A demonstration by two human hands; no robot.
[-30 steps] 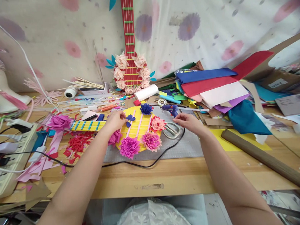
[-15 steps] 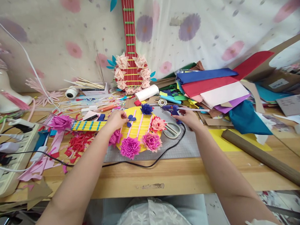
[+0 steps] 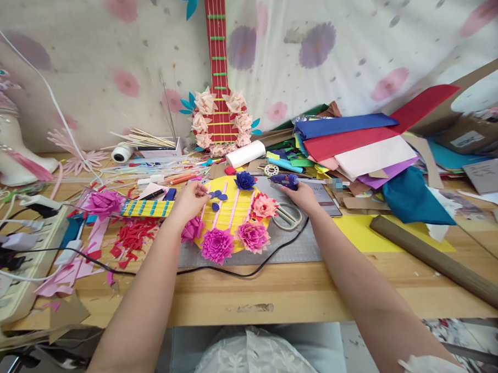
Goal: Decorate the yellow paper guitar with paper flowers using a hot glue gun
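Across a cluttered wooden table (image 3: 287, 295), the left hand (image 3: 194, 197) pinched blue paper leaves (image 3: 218, 196) over a yellow, flower-trimmed guitar (image 3: 225, 216), while the right hand (image 3: 302, 195) gripped a glue gun (image 3: 285, 180) beside scissors (image 3: 286, 213).

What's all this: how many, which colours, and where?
yellow guitar: one, yellow, centre
flowers: six, purple, pink, coral, blue, on yellow guitar
leaf cluster: one, blue, over yellow guitar
glue gun: one, blue, centre right
scissors: one pair, pale, beside yellow guitar
red guitar: one, red, centre back
paper stack: several sheets, mixed, right
brown roll: one, brown, front right
power strip: one, cream, left
red scraps: many, red, centre left
curtain: one, white, back
left hand: one, bare, pinching leaf cluster
right hand: one, bare, holding glue gun
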